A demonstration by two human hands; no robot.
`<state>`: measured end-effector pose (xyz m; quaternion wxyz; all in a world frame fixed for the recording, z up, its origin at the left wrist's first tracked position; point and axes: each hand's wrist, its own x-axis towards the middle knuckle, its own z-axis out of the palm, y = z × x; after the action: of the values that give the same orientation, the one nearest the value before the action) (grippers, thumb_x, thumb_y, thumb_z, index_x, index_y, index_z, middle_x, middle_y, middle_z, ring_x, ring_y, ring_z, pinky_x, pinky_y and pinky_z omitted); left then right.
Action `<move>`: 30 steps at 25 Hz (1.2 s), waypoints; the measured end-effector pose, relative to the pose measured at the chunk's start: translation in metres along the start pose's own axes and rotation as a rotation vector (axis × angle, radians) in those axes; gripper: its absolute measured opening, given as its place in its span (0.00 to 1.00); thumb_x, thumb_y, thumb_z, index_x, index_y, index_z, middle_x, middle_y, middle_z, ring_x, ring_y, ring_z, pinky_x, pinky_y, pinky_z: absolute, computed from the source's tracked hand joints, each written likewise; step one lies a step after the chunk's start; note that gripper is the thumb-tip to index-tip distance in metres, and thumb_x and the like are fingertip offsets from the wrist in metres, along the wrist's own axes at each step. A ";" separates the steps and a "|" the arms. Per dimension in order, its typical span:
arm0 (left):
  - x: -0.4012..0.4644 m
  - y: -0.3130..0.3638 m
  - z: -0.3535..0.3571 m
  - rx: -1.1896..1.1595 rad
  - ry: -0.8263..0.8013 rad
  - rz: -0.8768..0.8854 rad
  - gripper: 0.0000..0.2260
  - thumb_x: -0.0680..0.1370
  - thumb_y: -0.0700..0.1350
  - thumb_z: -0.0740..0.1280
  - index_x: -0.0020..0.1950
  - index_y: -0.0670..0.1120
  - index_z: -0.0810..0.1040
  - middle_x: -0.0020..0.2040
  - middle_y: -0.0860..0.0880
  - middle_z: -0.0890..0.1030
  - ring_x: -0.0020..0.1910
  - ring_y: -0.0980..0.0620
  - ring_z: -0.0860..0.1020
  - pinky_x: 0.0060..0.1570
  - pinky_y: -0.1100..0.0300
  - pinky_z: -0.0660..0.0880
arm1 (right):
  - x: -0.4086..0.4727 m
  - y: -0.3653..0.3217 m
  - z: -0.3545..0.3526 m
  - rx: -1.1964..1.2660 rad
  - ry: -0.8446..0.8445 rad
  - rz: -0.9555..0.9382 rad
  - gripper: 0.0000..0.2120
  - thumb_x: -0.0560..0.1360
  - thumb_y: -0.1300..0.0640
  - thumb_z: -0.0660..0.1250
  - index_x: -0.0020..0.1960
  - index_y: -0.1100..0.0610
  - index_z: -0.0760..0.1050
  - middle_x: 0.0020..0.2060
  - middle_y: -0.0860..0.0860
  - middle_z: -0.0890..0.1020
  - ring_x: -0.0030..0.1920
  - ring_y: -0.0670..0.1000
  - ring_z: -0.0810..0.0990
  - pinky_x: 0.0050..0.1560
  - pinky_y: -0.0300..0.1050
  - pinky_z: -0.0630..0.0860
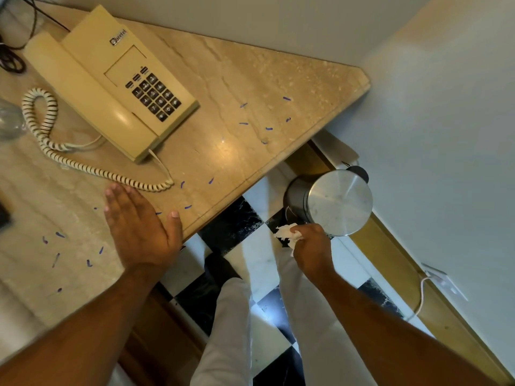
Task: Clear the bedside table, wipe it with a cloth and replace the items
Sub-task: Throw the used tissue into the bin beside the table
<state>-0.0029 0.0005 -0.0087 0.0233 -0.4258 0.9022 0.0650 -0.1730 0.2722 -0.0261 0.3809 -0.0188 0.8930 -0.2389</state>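
Observation:
The beige marble bedside table (250,87) fills the upper left. A cream corded telephone (111,82) lies on it, its coiled cord (83,165) trailing toward the front edge. Small blue scraps (269,129) are scattered over the top. My left hand (139,227) lies flat on the table near its front edge, fingers together, holding nothing. My right hand (312,246) is off the table, above the floor, closed around a crumpled white tissue (288,234) right beside a steel pedal bin (334,201) with its lid down.
A clear glass object (9,121) sits at the table's left edge, black cables (14,57) at the far left corner. Below are a black-and-white checkered floor (259,263), my white trousers, a white wall on the right, and a wall socket (443,280) with a white cord.

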 end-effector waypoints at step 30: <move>0.000 0.000 0.002 0.007 -0.005 -0.005 0.39 0.81 0.61 0.48 0.79 0.31 0.50 0.79 0.28 0.52 0.80 0.33 0.50 0.78 0.39 0.48 | 0.019 -0.021 -0.044 -0.373 0.639 -0.236 0.24 0.74 0.53 0.70 0.66 0.61 0.71 0.61 0.62 0.77 0.64 0.63 0.74 0.65 0.58 0.68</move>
<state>-0.0029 0.0002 -0.0107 0.0271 -0.4278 0.9013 0.0626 -0.2195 0.2680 -0.0033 0.0434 -0.1149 0.9865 -0.1085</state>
